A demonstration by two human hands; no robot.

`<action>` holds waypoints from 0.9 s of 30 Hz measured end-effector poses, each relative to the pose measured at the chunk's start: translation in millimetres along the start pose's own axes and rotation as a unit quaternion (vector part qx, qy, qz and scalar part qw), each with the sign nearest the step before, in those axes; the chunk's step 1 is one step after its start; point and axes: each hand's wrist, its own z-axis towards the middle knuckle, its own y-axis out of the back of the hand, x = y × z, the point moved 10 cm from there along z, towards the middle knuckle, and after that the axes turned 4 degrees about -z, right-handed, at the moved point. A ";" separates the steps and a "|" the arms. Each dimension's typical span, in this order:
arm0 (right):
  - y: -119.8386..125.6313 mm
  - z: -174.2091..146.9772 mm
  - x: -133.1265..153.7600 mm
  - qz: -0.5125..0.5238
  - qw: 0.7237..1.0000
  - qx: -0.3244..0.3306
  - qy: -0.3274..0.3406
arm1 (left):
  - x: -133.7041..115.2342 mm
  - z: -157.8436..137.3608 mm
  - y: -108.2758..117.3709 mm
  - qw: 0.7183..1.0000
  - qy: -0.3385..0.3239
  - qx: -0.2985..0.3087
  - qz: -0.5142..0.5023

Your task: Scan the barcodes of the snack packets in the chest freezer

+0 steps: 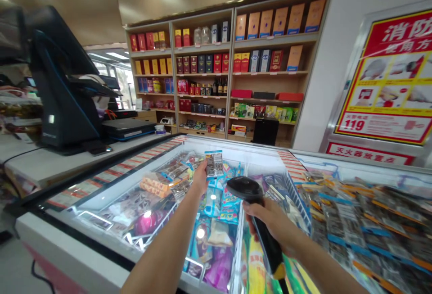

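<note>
From my distant post I had the left hand (pixel 201 178) pinching a small packet (pixel 214 164) above the open chest freezer (pixel 263 155). My right hand (pixel 272 219) was wrapped around a black scanner (pixel 245 187), also over the freezer. A monitor (pixel 60 51) stood beyond the freezer's left side.

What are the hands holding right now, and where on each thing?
The left hand holds a small blue-edged packet by its left side; the right hand grips a black handheld scanner by its handle.
</note>
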 end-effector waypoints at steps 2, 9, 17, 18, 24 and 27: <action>-1.6 -6.4 -1.9 -0.002 1.000 -0.001 0.006 | 0.1 -0.4 -1.8 1.000 -0.002 0.007 -0.002; 4.1 -11.2 -7.3 -0.022 0.999 -0.026 0.005 | -1.9 -3.6 -3.2 1.000 -0.005 -0.006 -0.005; 3.0 -16.8 -12.3 0.013 1.000 -0.017 -0.019 | -2.9 -1.6 -3.0 1.000 -0.017 0.007 0.003; 2.7 -16.1 -14.4 0.021 0.999 -0.015 -0.025 | -3.0 -1.3 -2.6 1.000 -0.019 0.005 0.002; 4.0 -13.5 -23.7 0.029 0.998 -0.025 -0.052 | -0.6 -1.5 -1.4 1.000 -0.007 -0.002 -0.016; 4.2 -16.1 -22.5 0.033 0.998 -0.037 -0.048 | 0.2 -2.0 -0.2 1.000 -0.003 -0.008 -0.015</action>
